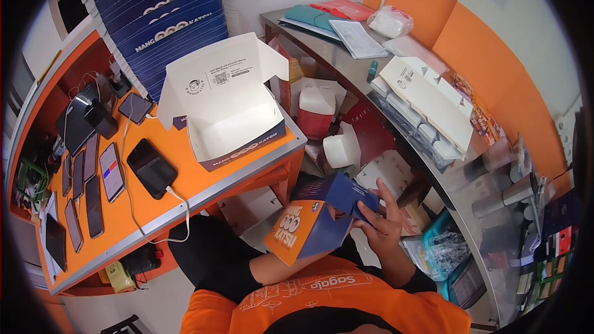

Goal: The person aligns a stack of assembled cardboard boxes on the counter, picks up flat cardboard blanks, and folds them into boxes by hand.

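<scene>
Above my lap I hold a small orange and blue cardboard food box (297, 226) with "Mang Katsu" print, tilted, its blue top flaps partly folded. My left forearm passes behind it. Only a bit of my left hand (336, 213) shows at the box's opening; the rest is hidden. My right hand (382, 218) pinches a blue side flap between thumb and fingers, with the index finger raised. On the orange table stands a larger box (232, 124), white inside, its lid open.
Stacked dark blue flat boxes (167, 18) rise behind the orange table (204, 188). Several phones lie there, including one charging (151, 168). Opened cartons (318, 108) crowd the floor ahead. A metal counter (455, 195) on the right carries a white folded carton (427, 102) and papers (359, 38).
</scene>
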`<state>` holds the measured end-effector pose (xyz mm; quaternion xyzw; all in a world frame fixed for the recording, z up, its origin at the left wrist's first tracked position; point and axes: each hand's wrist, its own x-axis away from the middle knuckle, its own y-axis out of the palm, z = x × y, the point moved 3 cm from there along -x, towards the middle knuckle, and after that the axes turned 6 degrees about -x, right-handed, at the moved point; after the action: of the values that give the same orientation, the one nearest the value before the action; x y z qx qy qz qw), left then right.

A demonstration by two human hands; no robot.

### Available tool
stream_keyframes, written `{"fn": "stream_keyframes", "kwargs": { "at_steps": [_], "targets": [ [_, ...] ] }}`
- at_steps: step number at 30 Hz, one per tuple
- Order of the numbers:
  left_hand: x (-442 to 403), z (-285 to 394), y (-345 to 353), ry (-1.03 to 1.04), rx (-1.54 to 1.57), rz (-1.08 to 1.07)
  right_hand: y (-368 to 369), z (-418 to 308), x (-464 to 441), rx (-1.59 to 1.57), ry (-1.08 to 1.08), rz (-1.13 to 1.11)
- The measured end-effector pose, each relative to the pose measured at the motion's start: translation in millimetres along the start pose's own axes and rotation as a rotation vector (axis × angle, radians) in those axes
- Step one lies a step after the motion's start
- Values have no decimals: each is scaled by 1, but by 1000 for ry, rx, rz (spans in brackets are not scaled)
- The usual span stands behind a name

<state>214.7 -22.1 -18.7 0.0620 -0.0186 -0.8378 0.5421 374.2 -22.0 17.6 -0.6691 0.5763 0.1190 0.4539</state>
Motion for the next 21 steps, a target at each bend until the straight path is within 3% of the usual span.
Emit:
{"fn": "stream_keyframes", "kwargs": {
  "at_steps": [10,12,15,16,17,18,19,20,21],
  "targets": [
    [29,24,-3,95,-63,-231,-19,6,-24,110,178,-207],
    [43,37,-2,160,-61,-414,-28,17,-30,116,212,-266],
    [67,60,-19,311,7,-771,-49,48,-44,371,487,-412],
    [78,72,-32,366,42,-899,-57,52,-55,407,506,-354],
    [86,88,-55,418,70,-843,-62,56,-68,445,528,-295],
    [98,107,-82,468,98,-791,-60,57,-80,300,276,-122],
    [111,119,-113,434,99,-570,-65,68,-87,224,373,-111],
    [127,122,-134,339,261,-229,-60,83,-93,102,272,-20],
    [126,126,-159,479,50,104,-50,98,-97,-19,171,72]
  ]
}}
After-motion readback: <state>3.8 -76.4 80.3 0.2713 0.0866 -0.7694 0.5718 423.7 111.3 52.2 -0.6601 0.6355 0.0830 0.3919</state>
